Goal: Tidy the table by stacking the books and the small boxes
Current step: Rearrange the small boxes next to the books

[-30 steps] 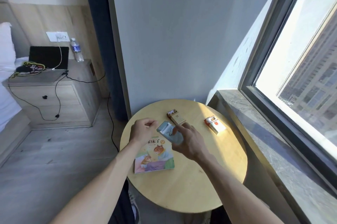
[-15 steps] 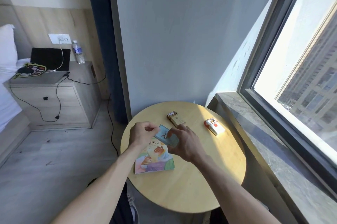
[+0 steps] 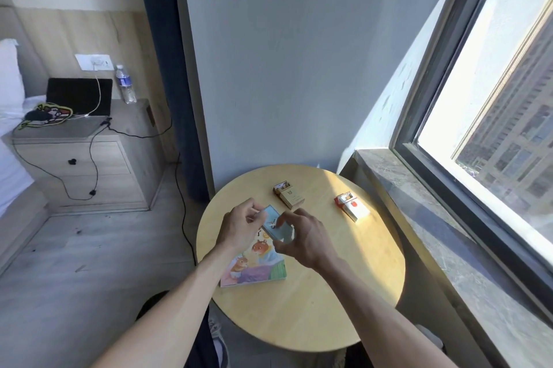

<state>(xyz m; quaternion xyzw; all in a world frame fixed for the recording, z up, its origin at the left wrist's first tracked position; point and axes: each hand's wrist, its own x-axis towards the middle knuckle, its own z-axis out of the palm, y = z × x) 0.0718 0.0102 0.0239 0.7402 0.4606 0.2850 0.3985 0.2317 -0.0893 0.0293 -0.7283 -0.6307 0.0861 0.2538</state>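
A small light-blue box [image 3: 273,224] is held just above the far end of a picture book [image 3: 256,266] with cartoon animals on its cover. My left hand [image 3: 241,228] pinches the box's left end and my right hand [image 3: 302,237] grips its right end. The book lies flat on the round wooden table [image 3: 314,307]. Further back on the table lie a tan box [image 3: 288,195] with its lid open and a red-and-white box [image 3: 351,206], also open, both apart from my hands.
A stone window sill [image 3: 434,233] and a large window run along the table's right side. A grey wall stands behind the table. At the left are a bedside cabinet [image 3: 80,164] with a laptop, a water bottle [image 3: 125,88] and trailing cables.
The light-blue box has come down and left toward the book's far end. My left hand has closed onto the box's left end, so both hands now hold it.
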